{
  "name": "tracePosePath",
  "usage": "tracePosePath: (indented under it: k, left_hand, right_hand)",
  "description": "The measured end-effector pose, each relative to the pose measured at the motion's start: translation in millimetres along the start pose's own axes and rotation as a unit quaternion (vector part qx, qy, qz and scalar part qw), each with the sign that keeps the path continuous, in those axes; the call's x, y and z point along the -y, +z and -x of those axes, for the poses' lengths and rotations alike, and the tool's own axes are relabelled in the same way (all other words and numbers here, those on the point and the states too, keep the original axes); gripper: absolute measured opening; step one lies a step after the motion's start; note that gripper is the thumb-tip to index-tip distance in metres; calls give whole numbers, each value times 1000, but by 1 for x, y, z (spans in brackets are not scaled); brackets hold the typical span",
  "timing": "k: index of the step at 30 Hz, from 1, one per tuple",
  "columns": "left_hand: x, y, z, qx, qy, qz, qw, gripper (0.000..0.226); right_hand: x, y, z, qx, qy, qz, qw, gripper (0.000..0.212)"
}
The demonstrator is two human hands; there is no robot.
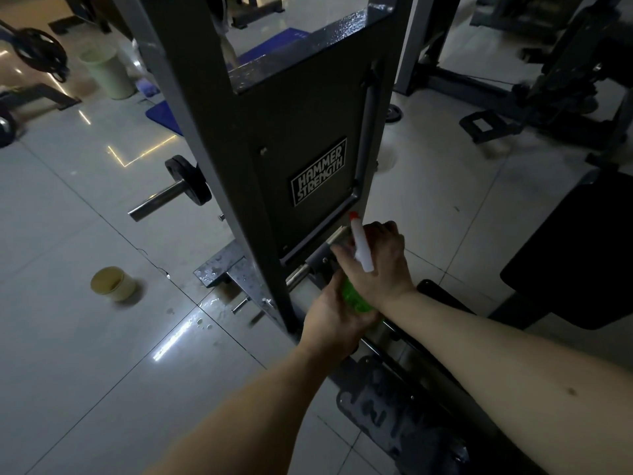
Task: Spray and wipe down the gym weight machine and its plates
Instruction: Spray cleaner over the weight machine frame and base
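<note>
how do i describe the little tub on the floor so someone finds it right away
Start at the tall grey Hammer Strength machine, then look at the tiled floor on its left, just beyond its wet metal foot. The small tub sits there: squat, round, yellowish, far shorter than the pale bin farther back.

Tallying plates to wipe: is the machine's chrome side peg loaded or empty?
Loaded: a black plate sits on the chrome peg, at its inner end by the machine frame; the outer length is bare.
</note>
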State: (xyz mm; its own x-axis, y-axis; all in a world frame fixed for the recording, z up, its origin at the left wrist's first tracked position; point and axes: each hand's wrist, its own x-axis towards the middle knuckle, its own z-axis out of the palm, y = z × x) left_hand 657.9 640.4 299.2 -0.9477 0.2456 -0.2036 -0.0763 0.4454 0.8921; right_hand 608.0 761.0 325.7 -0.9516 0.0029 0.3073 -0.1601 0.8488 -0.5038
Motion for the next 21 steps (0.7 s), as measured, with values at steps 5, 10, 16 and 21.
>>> tracePosePath:
  k: [5,10,16,21]
  left_hand:
    - [0,4,-1,8,-20,5,1000,90]
    - [-6,6,-1,-2,-37,44,998,87]
    - [-8,8,-2,3,-35,53,998,84]
    - [-14,6,-7,4,-10,18,1000,84]
  right_hand:
    - [-2,2,-1,8,-3,33,999,51]
    - [-1,0,-6,1,0,3,1000,45]
    - [-5,4,-10,-5,5,9,1000,39]
    - [-9,-3,-15,-30,14,-17,999,39]
